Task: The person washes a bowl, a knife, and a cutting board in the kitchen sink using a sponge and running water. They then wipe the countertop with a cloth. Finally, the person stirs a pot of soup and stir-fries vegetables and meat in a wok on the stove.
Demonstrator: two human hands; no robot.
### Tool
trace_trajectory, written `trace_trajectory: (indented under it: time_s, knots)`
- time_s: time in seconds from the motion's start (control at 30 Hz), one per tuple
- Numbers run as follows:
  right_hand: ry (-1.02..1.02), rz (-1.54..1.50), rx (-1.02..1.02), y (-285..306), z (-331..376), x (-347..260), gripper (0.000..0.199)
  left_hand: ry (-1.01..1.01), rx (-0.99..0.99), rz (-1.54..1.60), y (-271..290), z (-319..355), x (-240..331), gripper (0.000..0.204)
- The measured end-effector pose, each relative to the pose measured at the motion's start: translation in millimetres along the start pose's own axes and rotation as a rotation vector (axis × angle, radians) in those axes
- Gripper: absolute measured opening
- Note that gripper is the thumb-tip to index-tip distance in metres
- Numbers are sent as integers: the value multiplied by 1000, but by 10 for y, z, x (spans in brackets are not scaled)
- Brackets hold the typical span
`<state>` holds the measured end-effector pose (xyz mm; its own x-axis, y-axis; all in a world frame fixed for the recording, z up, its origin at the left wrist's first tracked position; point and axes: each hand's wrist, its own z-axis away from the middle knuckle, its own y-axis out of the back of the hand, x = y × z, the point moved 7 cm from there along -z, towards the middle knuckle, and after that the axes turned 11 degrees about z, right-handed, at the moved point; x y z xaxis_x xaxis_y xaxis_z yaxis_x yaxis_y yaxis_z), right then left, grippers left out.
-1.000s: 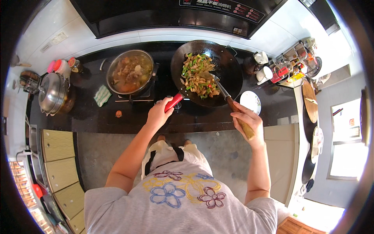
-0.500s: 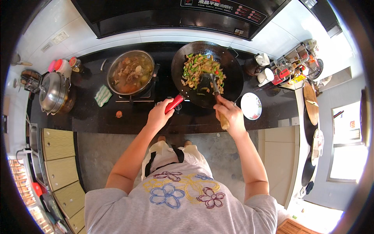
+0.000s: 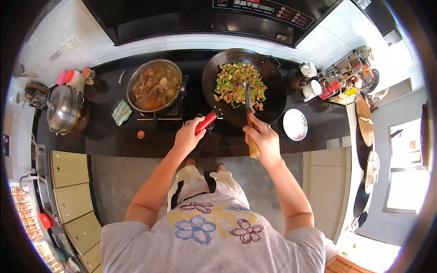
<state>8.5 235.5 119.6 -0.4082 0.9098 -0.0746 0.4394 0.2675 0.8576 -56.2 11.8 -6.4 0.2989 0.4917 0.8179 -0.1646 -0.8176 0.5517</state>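
A dark wok [image 3: 273, 98] with a red handle sits over the right side of the black hob. My left hand [image 3: 187, 135] is wrapped round the red handle. In my right hand [image 3: 264, 139] is a wok spatula [image 3: 248, 101] with a metal shaft and wooden handle; its blade is buried in the food. Sliced meat and green peppers [image 3: 234, 86] lie heaped in the wok's middle. To the right of the wok rests a white plate [image 3: 295, 124] with a floral rim.
On the left burner stands a steel pot [image 3: 154, 85] of brownish soup with chunks. Farther left are a striped cloth [image 3: 122, 113], a lidded steamer pot [image 3: 63, 109] and jars [image 3: 74, 78]. White mugs [image 3: 312, 90] and a condiment rack [image 3: 343, 82] line the right. A range hood [image 3: 191, 20] overhangs the back.
My right hand has shifted slightly left and nearer to me with the spatula. The food is gathered more in the wok's middle. My left hand keeps its hold on the handle.
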Motion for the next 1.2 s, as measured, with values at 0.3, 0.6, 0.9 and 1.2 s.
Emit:
trace_trajectory:
  time_s: [0.3, 0.6, 0.9, 1.2]
  knots:
    - [9, -137, -26, 291, 1, -353, 36, 69, -36, 12, -27, -3, -23, 43]
    - [69, -77, -142, 680, 137, -361, 33, 121, -55, 18, 15, 0, 1, 44]
    - [-24, -147, -16, 173, 81, -281, 32, 85, -42, 19, -12, -23, -6, 44]
    - [-26, -29, -96, 151, 192, -108, 30, -12, -1, 3, -19, 9, -36, 43]
